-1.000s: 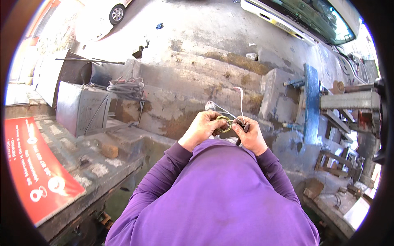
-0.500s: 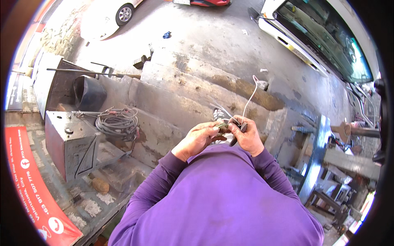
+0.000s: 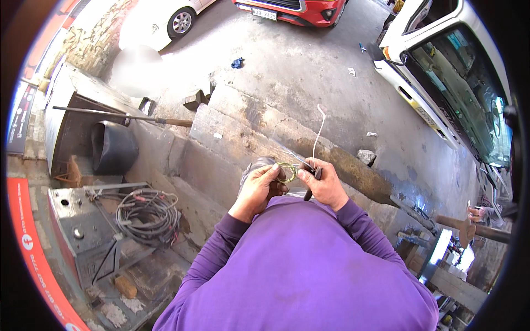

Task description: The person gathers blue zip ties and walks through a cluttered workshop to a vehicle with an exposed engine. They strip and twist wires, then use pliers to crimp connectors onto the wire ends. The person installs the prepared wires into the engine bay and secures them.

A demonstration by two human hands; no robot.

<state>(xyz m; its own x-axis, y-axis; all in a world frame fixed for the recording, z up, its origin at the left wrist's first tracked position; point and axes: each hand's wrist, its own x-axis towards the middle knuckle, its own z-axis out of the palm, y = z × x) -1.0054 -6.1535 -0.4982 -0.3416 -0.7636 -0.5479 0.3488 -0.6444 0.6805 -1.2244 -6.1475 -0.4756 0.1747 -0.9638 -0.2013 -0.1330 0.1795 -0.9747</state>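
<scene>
Close in front of my purple-sleeved body, both hands are raised together. Thumb and fingers of my left hand [image 3: 258, 188] pinch a small coil of thin yellow-green wire [image 3: 288, 173]. My right hand [image 3: 327, 186] is closed around dark-handled pliers [image 3: 309, 193], its thumb against the coil's right side. From the right hand a white wire [image 3: 318, 132] rises and hooks over at its top. A thin grey strand [image 3: 288, 150] points away to the upper left. The pliers' jaws are mostly hidden by the fingers.
At left stands a metal box-shaped machine [image 3: 74, 234] beside coiled grey cables [image 3: 148, 216]. A long rod [image 3: 116, 113] lies near a black tube [image 3: 114, 148]. Concrete ledges [image 3: 232, 124] run ahead; a white vehicle [image 3: 419, 105] and red car [image 3: 292, 12] stand beyond. A hammer [image 3: 469, 227] is at right.
My view has tilted up, bringing more of the red car and white vehicle in. The wire coil now shows as an open loop between my hands; the white wire leans further left.
</scene>
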